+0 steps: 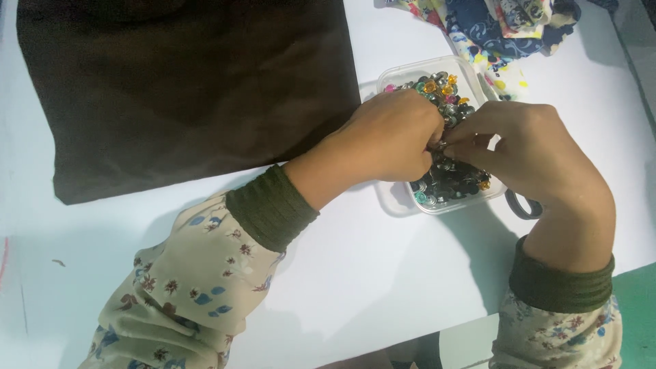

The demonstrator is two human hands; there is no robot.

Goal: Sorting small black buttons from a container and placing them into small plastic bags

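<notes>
A clear plastic box [403, 199] full of small coloured studs [447, 92] stands on the white table. My left hand [386, 137] and my right hand [529, 147] meet above the box, fingertips pinched together on a small metallic stud between them. The exact piece is mostly hidden by my fingers. Both sleeves are floral with dark green cuffs.
A large dark brown cloth [184, 89] lies flat at the upper left, its edge touching my left hand. A crumpled blue, yellow and white patterned fabric [499, 24] sits behind the box. A dark ring-shaped handle [523, 207] pokes out by my right wrist. The table edge runs at lower right.
</notes>
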